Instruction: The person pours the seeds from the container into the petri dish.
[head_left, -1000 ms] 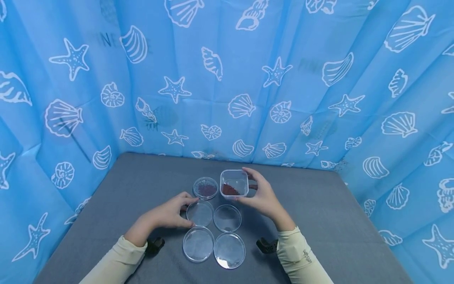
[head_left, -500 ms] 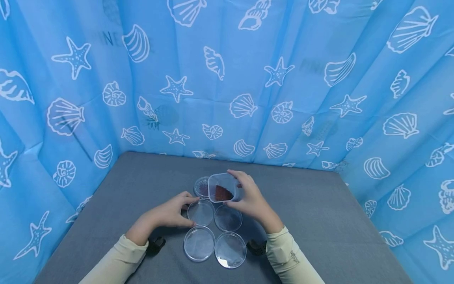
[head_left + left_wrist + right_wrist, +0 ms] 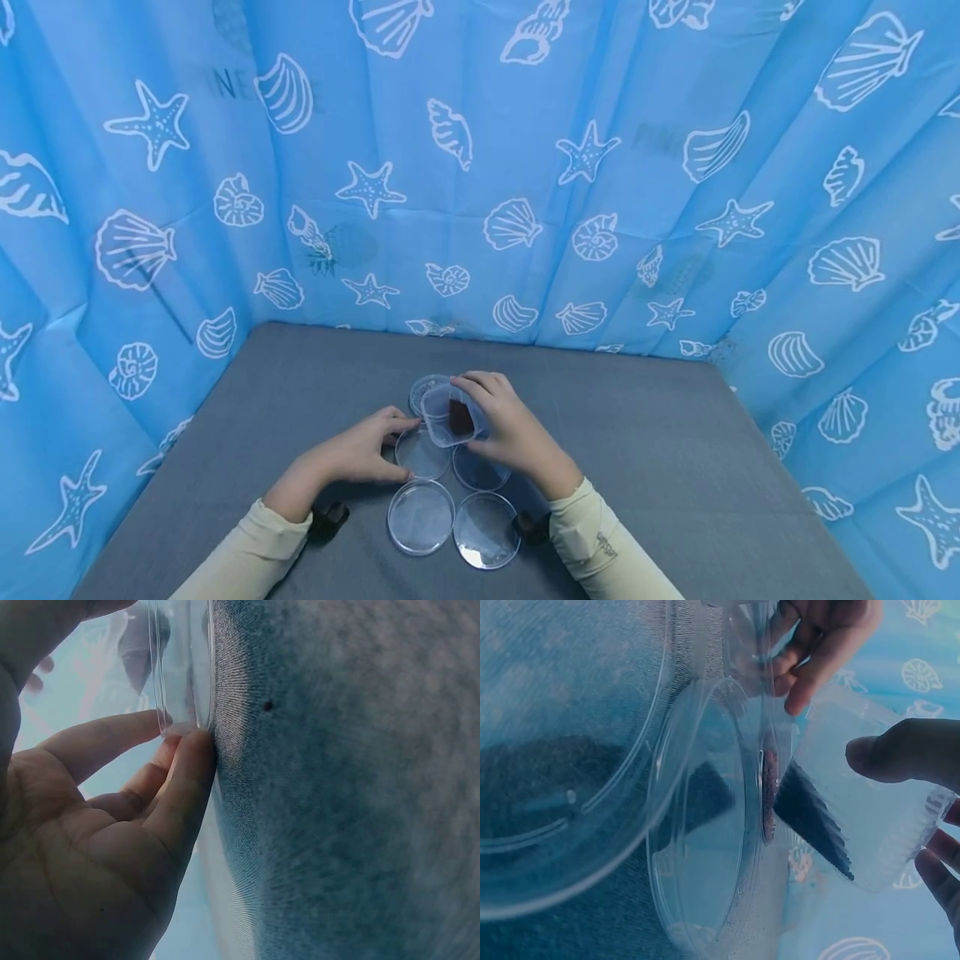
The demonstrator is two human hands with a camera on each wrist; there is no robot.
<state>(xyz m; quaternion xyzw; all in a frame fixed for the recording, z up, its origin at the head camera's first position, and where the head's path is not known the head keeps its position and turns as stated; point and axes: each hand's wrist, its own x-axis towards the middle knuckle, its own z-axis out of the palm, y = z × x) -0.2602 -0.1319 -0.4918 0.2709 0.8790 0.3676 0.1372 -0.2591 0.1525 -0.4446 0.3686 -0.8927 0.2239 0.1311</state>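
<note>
My left hand holds a clear petri dish by its rim, thumb on the near side and fingers on the far side. In the left wrist view the fingertips touch the dish wall, low against the cloth. A clear square plastic tub is gripped in my right hand, tilted left above that dish. Dark reddish granules are heaped along one side inside the tub, near its lowered rim. Whether any have fallen into the dish cannot be seen.
Behind the tub, partly hidden, stands a petri dish holding purplish-red granules. More clear dishes sit close by: one under the right hand, two in front. A grey cloth covers the table; a blue shell-print curtain hangs behind.
My right hand has carried the tub left and toward me, from beside the back dish to over the held dish, tilting it more. The left hand stays in place.
</note>
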